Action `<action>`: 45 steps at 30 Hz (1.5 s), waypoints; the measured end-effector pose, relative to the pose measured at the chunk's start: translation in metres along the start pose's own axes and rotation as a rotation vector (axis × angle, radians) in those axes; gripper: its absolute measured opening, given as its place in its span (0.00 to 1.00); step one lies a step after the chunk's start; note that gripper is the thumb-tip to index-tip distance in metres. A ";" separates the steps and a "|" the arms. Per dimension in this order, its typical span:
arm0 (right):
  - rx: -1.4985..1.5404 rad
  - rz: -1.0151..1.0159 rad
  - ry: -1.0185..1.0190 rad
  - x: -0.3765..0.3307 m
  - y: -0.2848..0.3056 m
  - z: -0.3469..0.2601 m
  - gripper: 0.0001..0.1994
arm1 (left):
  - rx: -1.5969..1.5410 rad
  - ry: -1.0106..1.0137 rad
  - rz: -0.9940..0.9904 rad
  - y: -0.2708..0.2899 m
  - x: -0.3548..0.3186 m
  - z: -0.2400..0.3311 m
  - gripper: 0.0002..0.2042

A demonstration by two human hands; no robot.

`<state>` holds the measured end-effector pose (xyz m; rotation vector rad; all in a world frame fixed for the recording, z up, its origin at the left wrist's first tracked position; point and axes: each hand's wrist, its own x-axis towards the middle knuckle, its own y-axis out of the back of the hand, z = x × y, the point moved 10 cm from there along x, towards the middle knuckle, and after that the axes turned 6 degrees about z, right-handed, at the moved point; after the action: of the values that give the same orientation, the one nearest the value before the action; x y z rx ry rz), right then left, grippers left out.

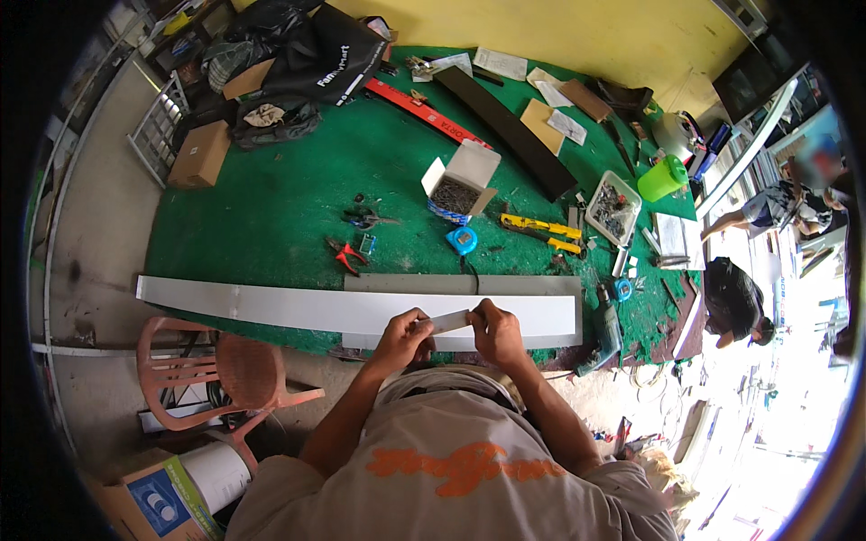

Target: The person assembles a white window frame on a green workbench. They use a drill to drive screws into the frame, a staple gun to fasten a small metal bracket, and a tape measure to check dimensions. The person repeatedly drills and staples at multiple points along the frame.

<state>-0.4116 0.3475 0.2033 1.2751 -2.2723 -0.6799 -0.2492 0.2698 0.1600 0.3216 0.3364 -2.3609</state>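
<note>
A: Centrally, low in the frame, what is held?

B: A short grey strip (448, 321) is pinched at its ends by the left hand (403, 337) and right hand (495, 330), fingers closed on it.

A: And beneath?

B: A long white panel (298, 308) is laid across the green table (271, 207). Red pliers (345, 255) and a blue tape measure (462, 240) are seen above; a drill (604, 330) lies at right.

A short, flat, pale grey strip (448, 321) is held level between the left hand (402, 338) and right hand (494, 330), just above a long white panel (361, 311) lying across the green table's near edge.
</note>
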 end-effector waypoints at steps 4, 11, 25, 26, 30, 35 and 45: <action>0.075 0.043 -0.146 -0.005 0.004 0.024 0.12 | 0.025 0.045 0.007 -0.010 0.000 -0.007 0.09; 0.545 0.149 -0.293 -0.005 0.029 0.046 0.17 | -0.038 0.077 -0.148 -0.024 0.021 -0.005 0.11; 0.656 0.078 -0.515 -0.017 0.015 0.072 0.13 | -0.047 0.054 -0.181 -0.038 0.029 -0.011 0.09; 0.615 0.021 -0.496 -0.016 0.013 0.066 0.13 | -0.038 0.059 -0.177 -0.035 0.028 -0.012 0.09; 0.186 0.054 -0.223 -0.007 0.019 0.039 0.11 | 0.046 0.089 -0.155 -0.031 0.024 -0.017 0.09; -0.110 0.166 -0.229 -0.006 0.018 0.053 0.10 | 0.097 0.057 -0.106 -0.032 0.024 -0.014 0.09; 0.605 -0.011 -0.575 -0.026 0.018 0.080 0.16 | -0.042 0.077 -0.168 -0.030 0.029 -0.013 0.10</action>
<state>-0.4589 0.3941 0.1482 1.4872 -3.1096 -0.3990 -0.2887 0.2777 0.1427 0.3787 0.4646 -2.5061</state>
